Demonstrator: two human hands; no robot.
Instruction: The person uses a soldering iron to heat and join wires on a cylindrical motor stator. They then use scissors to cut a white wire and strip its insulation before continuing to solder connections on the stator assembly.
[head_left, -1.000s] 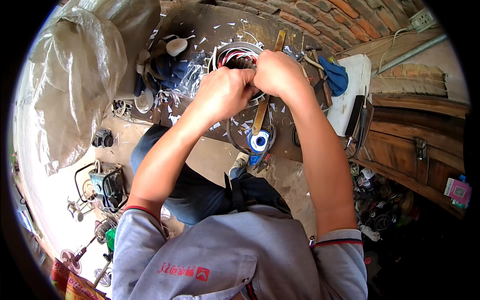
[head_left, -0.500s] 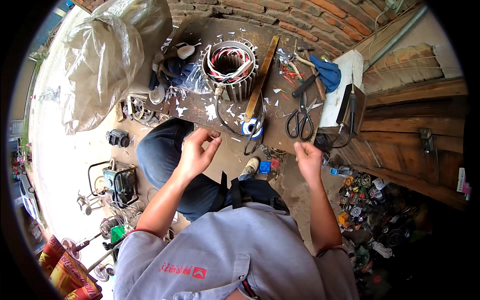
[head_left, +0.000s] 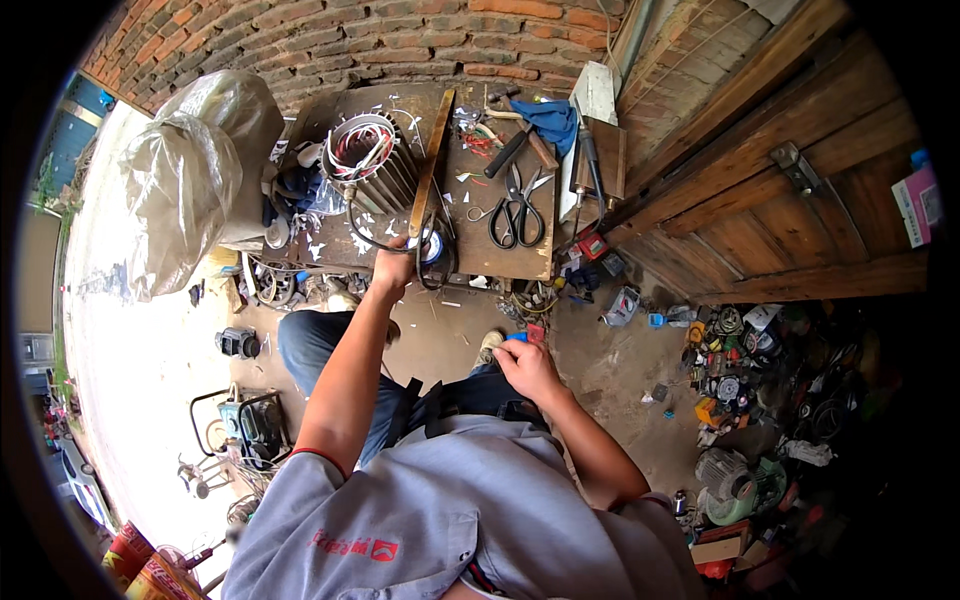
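My left hand (head_left: 394,264) is at the bench's front edge, fingers curled, beside a black cable (head_left: 362,237) and a blue-and-white spool (head_left: 431,247). Whatever it grips is too small or hidden. My right hand (head_left: 529,368) is lower, in front of my body, its fingers pinched together; anything between them cannot be made out. Behind the left hand, a finned motor housing (head_left: 385,178) with red and white wires (head_left: 362,146) inside stands on the bench (head_left: 470,262). A long yellowish flat bar (head_left: 432,160) leans beside it, its near end at the spool.
Black-handled scissors (head_left: 517,222), a hammer (head_left: 540,146) and a blue cloth (head_left: 548,122) lie on the bench's right side, among white scraps. A wooden door (head_left: 770,215) stands at the right. Piled parts (head_left: 735,385) cover the floor below it. A plastic-wrapped bulk (head_left: 190,180) stands left.
My left hand has moved forward to the bench edge by the cable and spool. My right hand has drawn back toward my body, away from the scissors. The view has shifted too.
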